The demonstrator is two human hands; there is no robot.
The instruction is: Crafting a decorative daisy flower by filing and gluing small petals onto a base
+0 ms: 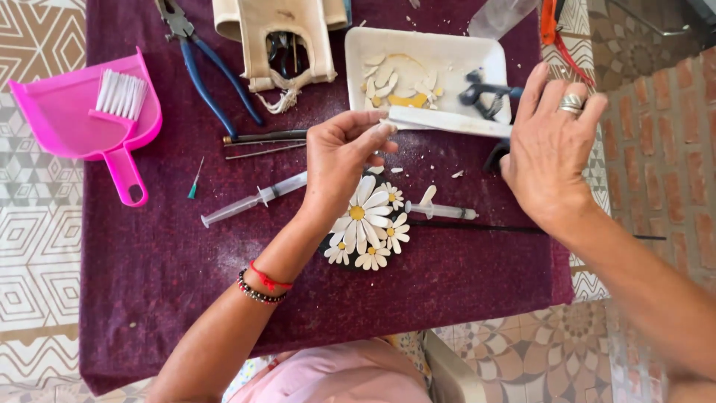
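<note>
A white tile strip (447,122) is held just near of the white tray (358,52), pinched at its left end by the left hand (339,153). The right hand (548,145) is closed on dark nippers (496,153) at its right end. Cutting a petal piece appears in hand; a firm squeeze seems called for, above the daisy mosaic (367,224).

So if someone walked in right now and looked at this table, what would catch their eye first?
Probably the white daisy mosaic in the middle of the purple cloth, just below the left hand. Both hands hold a pale strip between them, the right hand wearing a ring. At the far left lies a bright pink dustpan with a small white brush in it.
</note>
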